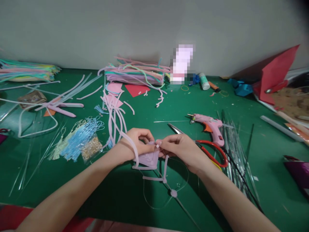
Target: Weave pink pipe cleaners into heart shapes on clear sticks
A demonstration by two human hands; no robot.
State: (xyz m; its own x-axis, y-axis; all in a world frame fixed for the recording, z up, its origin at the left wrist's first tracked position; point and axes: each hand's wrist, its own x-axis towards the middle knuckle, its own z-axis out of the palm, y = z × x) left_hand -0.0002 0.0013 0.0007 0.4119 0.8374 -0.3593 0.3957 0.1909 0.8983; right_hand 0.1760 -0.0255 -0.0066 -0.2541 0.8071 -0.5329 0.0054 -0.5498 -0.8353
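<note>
Between my hands, at the lower middle of the head view, is a pale pink-lilac pipe-cleaner piece bent into nested squares. My left hand is closed on its upper left, thumb across the top. My right hand pinches at its upper right corner, fingertips close to the left thumb. Whatever fine strand lies between those fingertips is partly hidden. Below hang a bent pipe-cleaner corner and a small lilac disc on a thin stem. A clear thread loops around them.
Right of my hands lie red-handled scissors, a pink glue gun and silvery strips. On the left are blue tassels and a bag of gold beads. Pipe-cleaner bundles lie along the wall, near a white-green bottle.
</note>
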